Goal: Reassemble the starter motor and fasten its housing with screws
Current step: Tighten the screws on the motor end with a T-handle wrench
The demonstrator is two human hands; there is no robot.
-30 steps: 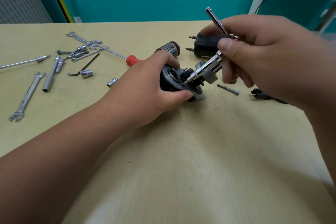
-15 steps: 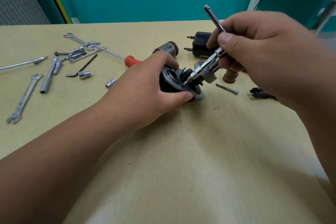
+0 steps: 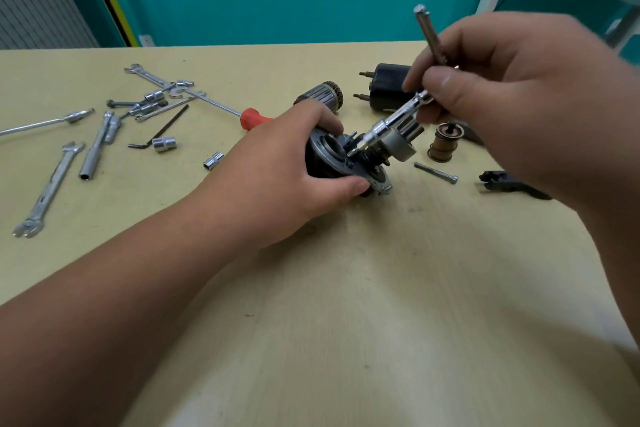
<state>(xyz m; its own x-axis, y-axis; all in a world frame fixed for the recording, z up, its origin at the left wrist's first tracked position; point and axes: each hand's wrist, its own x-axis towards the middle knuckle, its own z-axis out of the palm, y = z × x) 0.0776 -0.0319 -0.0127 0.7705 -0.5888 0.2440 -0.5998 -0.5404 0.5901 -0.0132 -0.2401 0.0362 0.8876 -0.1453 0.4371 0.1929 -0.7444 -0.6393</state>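
My left hand (image 3: pixel 287 170) grips the dark starter motor housing (image 3: pixel 332 158), which lies on its side on the table with its grey flange facing right. My right hand (image 3: pixel 502 90) holds a chrome ratchet driver (image 3: pixel 398 116) by its handle. The driver slants down to the left and its tip sits on a screw at the flange (image 3: pixel 351 153). A loose bolt (image 3: pixel 435 172) lies on the table just right of the housing. The geared pinion end (image 3: pixel 401 146) sticks out behind the driver.
The armature (image 3: pixel 322 95), a black solenoid (image 3: pixel 388 87), a copper spool (image 3: pixel 445 146) and a black plastic part (image 3: pixel 502 182) lie behind and right. Wrenches (image 3: pixel 48 191), sockets (image 3: pixel 164 143), a hex key (image 3: pixel 162 130) and a red-handled screwdriver (image 3: pixel 252 118) are scattered at left.
My right hand has lifted and turned with the driver handle, uncovering the copper spool. The driver tip stays on the flange, and my left hand keeps its grip.
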